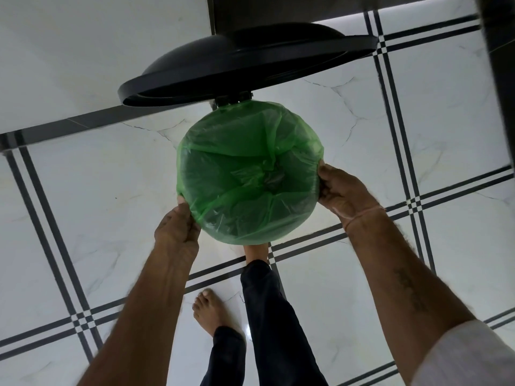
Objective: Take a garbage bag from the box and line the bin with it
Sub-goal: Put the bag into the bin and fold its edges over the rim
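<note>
A translucent green garbage bag [245,151] is stretched over the round bin's mouth and folded down around its rim, sagging into the middle. The bin itself is almost wholly covered by the bag. Its black domed lid [245,62] stands raised behind it on a hinge. My left hand [178,227] grips the bag's edge at the lower left of the rim. My right hand [342,190] grips the bag's edge at the right side of the rim. No bag box is in view.
The floor is white marble tile [83,204] with dark double stripes. My right foot [256,253] is pressed under the bin's front edge, my bare left foot [209,310] stands behind it. A dark panel [278,12] rises at the back.
</note>
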